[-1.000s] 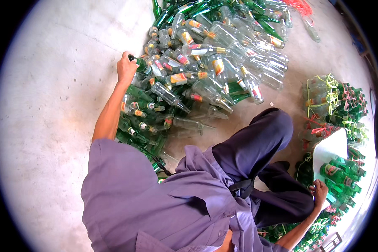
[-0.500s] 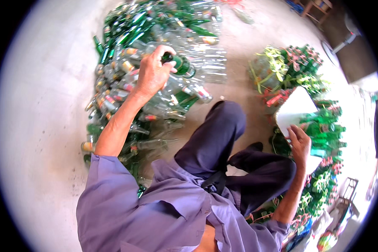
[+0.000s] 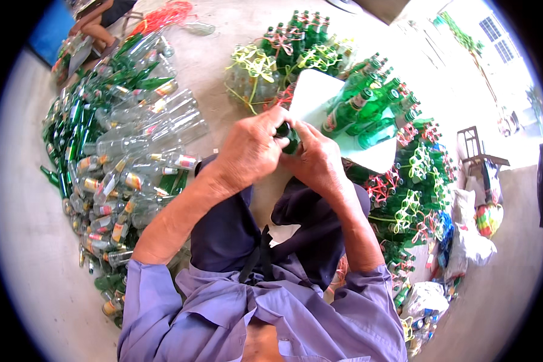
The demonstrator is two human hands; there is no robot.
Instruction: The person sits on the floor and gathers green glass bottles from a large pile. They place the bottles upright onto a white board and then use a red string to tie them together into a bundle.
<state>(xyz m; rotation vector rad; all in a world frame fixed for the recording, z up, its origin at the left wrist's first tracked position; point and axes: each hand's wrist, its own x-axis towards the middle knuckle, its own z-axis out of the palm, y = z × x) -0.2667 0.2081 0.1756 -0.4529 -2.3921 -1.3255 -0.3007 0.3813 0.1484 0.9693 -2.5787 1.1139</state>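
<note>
In front of my lap, a green glass bottle point(image 3: 292, 143) is between my two hands, much of it covered by fingers. My left hand point(image 3: 252, 145) is closed around it from the left. From the right, my right hand point(image 3: 317, 158) closes on the same bottle with its fingertips. Just beyond my right hand lies a white board point(image 3: 312, 90), with several green bottles point(image 3: 368, 111) standing on it close together. To my left spreads a large heap of loose clear and green bottles point(image 3: 123, 181), mostly lying on their sides.
Tied bundles of green bottles point(image 3: 413, 172), bound with yellow and red strips, stand around the board. A bundle with yellow ties point(image 3: 253, 66) is farther off. Red strips point(image 3: 166, 15) lie on the floor beyond the heap. A person point(image 3: 96, 27) sits at far left. White sacks point(image 3: 464, 241) lie at right.
My left hand has brought the green bottle from over the heap to in front of me. My right hand has left the board's edge and joined it on the bottle. The view has turned right.
</note>
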